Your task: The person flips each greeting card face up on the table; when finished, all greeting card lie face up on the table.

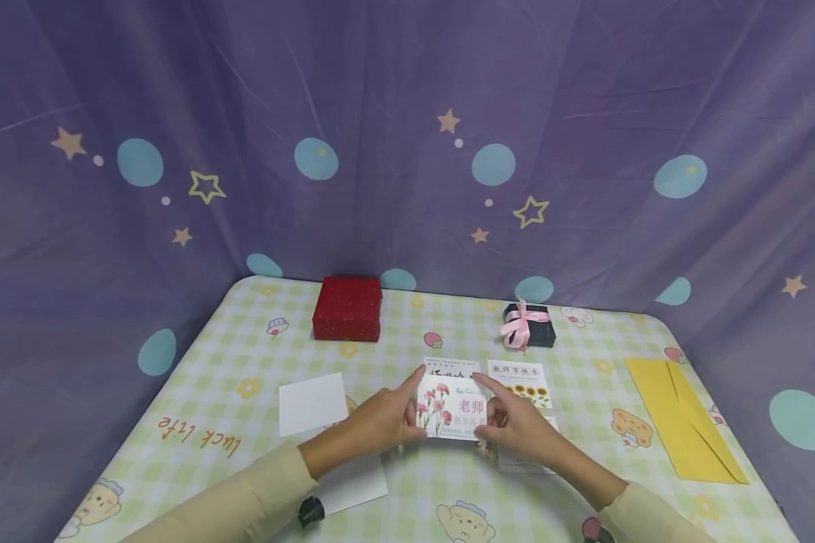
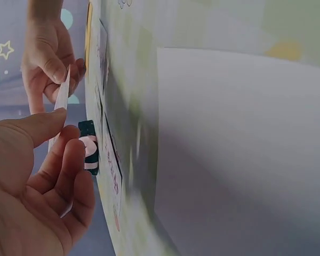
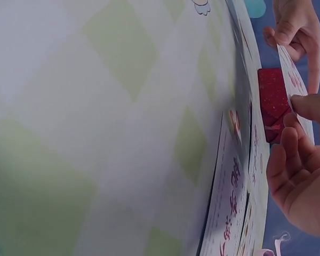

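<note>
A greeting card (image 1: pixel 450 408) with pink carnations and Chinese lettering is held up above the table, its printed face toward the head camera. My left hand (image 1: pixel 385 417) pinches its left edge between thumb and fingers. At the opposite edge my right hand (image 1: pixel 521 424) pinches it the same way. Both wrist views show the card nearly edge-on, raised off the cloth. Behind it, a card with black lettering (image 1: pixel 451 366) lies partly covered from sight. Next to that is a sunflower card (image 1: pixel 520 383); another card (image 1: pixel 524 461) sits partly hidden under my right forearm.
Blank white cards lie at left, one (image 1: pixel 312 404) beyond my left forearm and one (image 1: pixel 353 486) nearer. Toward the back stand a red box (image 1: pixel 348 309) and a small dark box (image 1: pixel 540 326) with a pink ribbon. A yellow envelope (image 1: pixel 682 422) lies along the right side of the checked tablecloth.
</note>
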The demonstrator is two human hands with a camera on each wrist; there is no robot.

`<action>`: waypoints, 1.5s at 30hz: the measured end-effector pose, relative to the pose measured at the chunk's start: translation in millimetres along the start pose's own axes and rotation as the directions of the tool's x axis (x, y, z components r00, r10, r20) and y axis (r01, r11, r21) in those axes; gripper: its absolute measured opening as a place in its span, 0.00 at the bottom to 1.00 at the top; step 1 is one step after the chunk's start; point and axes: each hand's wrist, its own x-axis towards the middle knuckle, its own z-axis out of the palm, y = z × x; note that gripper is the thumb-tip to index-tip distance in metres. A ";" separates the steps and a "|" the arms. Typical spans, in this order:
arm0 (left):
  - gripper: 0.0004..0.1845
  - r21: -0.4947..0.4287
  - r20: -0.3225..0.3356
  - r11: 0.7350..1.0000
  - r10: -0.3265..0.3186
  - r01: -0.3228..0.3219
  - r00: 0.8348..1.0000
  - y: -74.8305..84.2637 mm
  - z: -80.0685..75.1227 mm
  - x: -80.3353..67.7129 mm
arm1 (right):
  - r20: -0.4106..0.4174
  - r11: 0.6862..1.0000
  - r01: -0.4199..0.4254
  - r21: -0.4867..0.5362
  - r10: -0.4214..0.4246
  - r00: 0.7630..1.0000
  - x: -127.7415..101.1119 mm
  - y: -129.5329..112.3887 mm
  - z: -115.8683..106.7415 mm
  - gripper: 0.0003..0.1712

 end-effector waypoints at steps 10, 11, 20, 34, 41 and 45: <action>0.53 -0.048 0.067 0.998 -0.046 0.049 0.997 1.4 12.1 -0.4 | 0.007 0.999 0.020 -0.045 -0.020 1.000 -4.2 5.5 -5.9 0.35; 0.53 -0.039 0.071 0.998 -0.054 0.057 0.996 1.4 13.5 -0.3 | 0.014 0.999 0.014 -0.046 -0.014 1.000 -4.5 6.4 -5.7 0.35; 0.51 0.049 0.103 0.995 -0.088 0.083 0.991 0.2 24.8 0.5 | 0.052 0.997 -0.031 -0.071 0.035 0.998 -5.1 16.2 -1.2 0.28; 0.49 0.131 0.127 0.983 -0.147 0.131 0.981 4.7 27.2 4.6 | 0.075 0.979 -0.082 -0.185 0.098 0.992 1.5 24.5 9.1 0.28; 0.47 0.180 0.134 0.973 -0.172 0.146 0.976 6.1 27.5 5.9 | 0.069 0.974 -0.065 -0.218 0.082 0.994 2.9 22.3 11.1 0.27; 0.48 0.214 0.140 0.966 -0.176 0.144 0.974 6.9 27.5 6.3 | 0.068 0.964 -0.052 -0.260 0.072 0.995 1.9 20.6 12.3 0.27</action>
